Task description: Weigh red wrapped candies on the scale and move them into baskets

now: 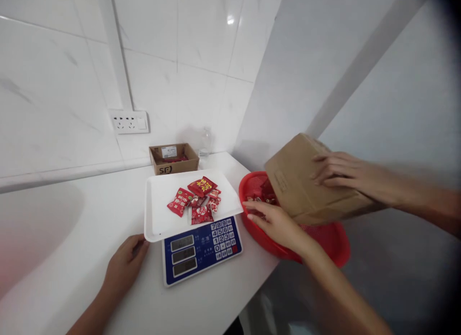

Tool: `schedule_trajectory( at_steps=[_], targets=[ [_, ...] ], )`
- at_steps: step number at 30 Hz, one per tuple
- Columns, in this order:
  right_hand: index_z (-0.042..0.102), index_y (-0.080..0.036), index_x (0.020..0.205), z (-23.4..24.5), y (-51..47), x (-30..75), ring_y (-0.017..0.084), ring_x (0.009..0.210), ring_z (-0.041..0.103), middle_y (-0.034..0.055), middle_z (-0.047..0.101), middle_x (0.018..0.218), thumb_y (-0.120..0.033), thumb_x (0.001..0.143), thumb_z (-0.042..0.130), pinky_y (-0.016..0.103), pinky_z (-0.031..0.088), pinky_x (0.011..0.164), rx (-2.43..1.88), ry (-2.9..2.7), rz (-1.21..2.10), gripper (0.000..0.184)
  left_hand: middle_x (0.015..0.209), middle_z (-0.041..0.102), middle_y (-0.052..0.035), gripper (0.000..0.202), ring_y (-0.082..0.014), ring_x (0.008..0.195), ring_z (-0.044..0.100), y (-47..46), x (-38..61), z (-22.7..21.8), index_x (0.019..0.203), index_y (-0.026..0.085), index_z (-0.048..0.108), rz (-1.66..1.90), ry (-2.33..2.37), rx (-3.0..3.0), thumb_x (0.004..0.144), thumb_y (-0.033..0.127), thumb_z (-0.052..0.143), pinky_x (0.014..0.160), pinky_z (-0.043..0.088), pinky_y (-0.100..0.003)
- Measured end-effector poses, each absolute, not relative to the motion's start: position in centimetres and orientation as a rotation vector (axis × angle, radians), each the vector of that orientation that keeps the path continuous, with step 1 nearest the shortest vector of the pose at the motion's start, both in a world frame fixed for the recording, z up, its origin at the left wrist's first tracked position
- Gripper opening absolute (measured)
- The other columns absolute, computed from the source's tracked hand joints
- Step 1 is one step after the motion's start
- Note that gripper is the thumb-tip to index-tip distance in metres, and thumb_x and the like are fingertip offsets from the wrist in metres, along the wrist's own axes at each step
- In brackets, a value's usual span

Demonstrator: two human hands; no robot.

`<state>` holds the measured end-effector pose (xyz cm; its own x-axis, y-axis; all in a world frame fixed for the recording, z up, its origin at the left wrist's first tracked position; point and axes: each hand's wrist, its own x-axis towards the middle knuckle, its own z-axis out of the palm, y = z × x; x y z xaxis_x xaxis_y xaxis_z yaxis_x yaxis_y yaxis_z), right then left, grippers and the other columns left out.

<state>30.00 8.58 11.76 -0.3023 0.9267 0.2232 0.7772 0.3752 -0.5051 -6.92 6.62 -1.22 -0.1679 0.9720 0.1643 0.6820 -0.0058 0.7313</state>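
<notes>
A white tray (158, 215) sits on a blue electronic scale (201, 251) and holds several red candy packets (197, 199). My left hand (125, 264) lies on the counter with its fingers curled against the tray's front left corner. My right hand (274, 222) reaches over the near rim of a red basket (324, 241), fingers stretched out flat toward the red candies (262, 193) inside. A cardboard box (304, 186) is tipped, mouth down, into the basket. Another person's hand (342, 174) from the right rests on top of that box.
A small open cardboard box (174, 158) stands at the back against the tiled wall, below a wall socket (129, 121). A clear bottle (205, 142) stands in the corner. The white counter (90, 210) ends just in front of the scale and basket.
</notes>
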Motion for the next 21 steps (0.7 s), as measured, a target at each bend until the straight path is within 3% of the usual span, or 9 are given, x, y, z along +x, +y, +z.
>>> schedule_trajectory(
  at_steps=[21],
  targets=[
    [0.06, -0.021, 0.113, 7.0, 2.0, 30.1, 0.023, 0.108, 0.057, 0.0087, 0.063, 0.115, -0.03, 0.085, 0.049, 0.041, 0.047, 0.092, -1.614, -1.853, 0.081, 0.032, 0.092, 0.069, -0.0025, 0.037, -0.0241, 0.083, 0.065, 6.5, -6.7, -0.5, 0.091, 0.024, 0.061, 0.929, 1.957, 1.629, 0.074, 0.052, 0.045, 0.071, 0.052, -0.033]
  ],
)
